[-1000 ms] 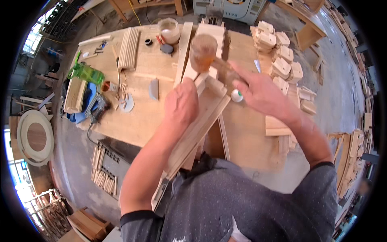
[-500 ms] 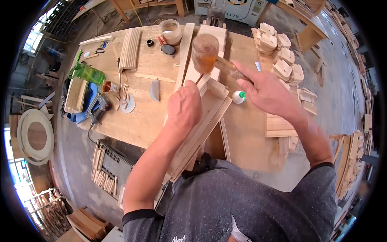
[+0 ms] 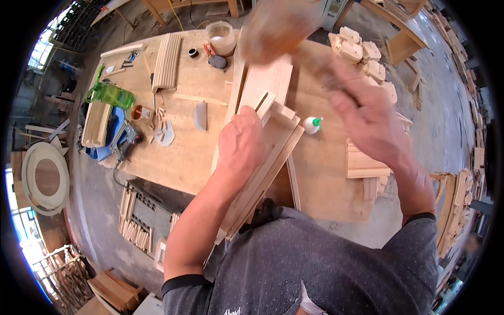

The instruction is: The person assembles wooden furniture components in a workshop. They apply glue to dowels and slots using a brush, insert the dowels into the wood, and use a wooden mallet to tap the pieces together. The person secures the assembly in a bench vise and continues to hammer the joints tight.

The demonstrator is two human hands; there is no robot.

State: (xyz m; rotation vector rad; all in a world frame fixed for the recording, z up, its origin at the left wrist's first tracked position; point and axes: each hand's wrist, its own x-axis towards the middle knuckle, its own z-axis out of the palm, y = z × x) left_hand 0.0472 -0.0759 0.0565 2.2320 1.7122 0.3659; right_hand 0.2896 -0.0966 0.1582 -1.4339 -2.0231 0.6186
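Note:
My left hand presses down on a long wooden frame assembly that lies slanted across the workbench and reaches over its near edge. My right hand grips the handle of a wooden mallet, whose round head is raised and blurred above the far end of the frame. Loose slats lie on the frame's far end, under the mallet head.
A small glue bottle stands right of the frame. On the left of the bench are a green bottle, a power tool, a ribbed wood panel and a plastic tub. Carved wooden blocks pile at the right.
The mallet head has swung up and away from the frame and is now blurred. My right hand rose with it. My left hand stays pressed on the frame.

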